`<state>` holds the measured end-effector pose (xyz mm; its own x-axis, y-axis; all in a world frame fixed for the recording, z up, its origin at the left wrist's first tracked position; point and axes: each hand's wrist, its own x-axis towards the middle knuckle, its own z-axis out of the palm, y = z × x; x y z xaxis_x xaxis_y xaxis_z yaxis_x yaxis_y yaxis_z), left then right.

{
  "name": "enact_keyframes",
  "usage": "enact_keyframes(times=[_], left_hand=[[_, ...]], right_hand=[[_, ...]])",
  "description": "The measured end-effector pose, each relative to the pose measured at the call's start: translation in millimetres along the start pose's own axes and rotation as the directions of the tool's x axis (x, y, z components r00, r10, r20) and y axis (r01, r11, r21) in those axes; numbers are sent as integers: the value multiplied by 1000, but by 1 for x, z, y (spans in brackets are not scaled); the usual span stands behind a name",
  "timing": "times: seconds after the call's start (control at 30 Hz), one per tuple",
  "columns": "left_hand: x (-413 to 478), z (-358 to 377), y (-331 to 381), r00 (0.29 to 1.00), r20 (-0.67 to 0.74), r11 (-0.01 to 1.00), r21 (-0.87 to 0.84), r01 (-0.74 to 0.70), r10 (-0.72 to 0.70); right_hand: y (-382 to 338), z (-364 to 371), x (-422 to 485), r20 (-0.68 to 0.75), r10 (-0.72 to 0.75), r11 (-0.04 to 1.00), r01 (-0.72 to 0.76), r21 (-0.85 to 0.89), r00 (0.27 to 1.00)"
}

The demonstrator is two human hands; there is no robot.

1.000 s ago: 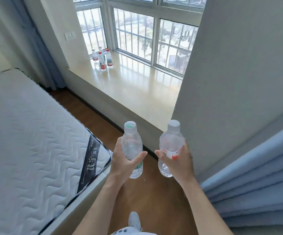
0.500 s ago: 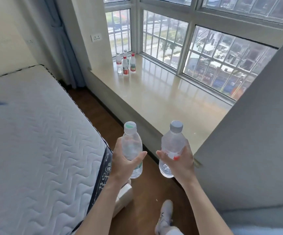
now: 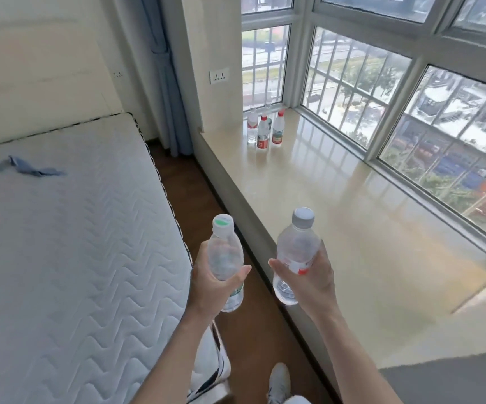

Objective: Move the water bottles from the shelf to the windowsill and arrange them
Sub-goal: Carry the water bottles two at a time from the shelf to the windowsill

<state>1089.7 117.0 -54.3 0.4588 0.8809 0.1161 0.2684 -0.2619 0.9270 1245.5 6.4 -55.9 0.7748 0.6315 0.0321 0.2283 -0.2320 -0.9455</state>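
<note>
Now, looking down from my head: my left hand (image 3: 212, 282) wraps fingers and thumb around the middle of a clear green-capped water bottle (image 3: 225, 258), held upright above the strip of wooden floor (image 3: 195, 199). My right hand (image 3: 313, 279) grips a grey-capped water bottle (image 3: 297, 246) with a red-and-white label, also upright, close to the edge of the windowsill (image 3: 338, 214). Neither bottle touches the sill. That pale, glossy sill runs along the right beneath a barred window. At its far end a small cluster of bottles (image 3: 263, 132), some red-capped, stands upright and close together. A white quilted mattress (image 3: 75, 243) fills the left. I judge the step in hand to be carrying both bottles to that far cluster. To do it well, I would hold them upright and apart so they do not knock, and walk the narrow floor strip between mattress and sill. Then I would set each one down flat on its base just beside the cluster, one at a time, without toppling the standing ones.
</note>
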Motion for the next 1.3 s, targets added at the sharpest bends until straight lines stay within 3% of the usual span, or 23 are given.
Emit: enact_keyframes(times=[0.2, 0.63, 0.97, 1.3], left_hand=[[79, 31, 13, 991, -131, 1000, 13, 10, -9], [176, 30, -5, 955, -283, 996, -5, 89, -87], [332, -16, -47, 943, -315, 994, -47, 100, -110], [500, -69, -80, 977, -192, 992, -98, 79, -96]], right_hand=[[-10, 1, 108, 102, -58, 998, 58, 5, 993], [-13, 67, 217, 327, -104, 994, 85, 73, 939], [-47, 178, 344, 336, -122, 990, 90, 111, 934], [-90, 291, 468, 264, -101, 990, 69, 126, 959]])
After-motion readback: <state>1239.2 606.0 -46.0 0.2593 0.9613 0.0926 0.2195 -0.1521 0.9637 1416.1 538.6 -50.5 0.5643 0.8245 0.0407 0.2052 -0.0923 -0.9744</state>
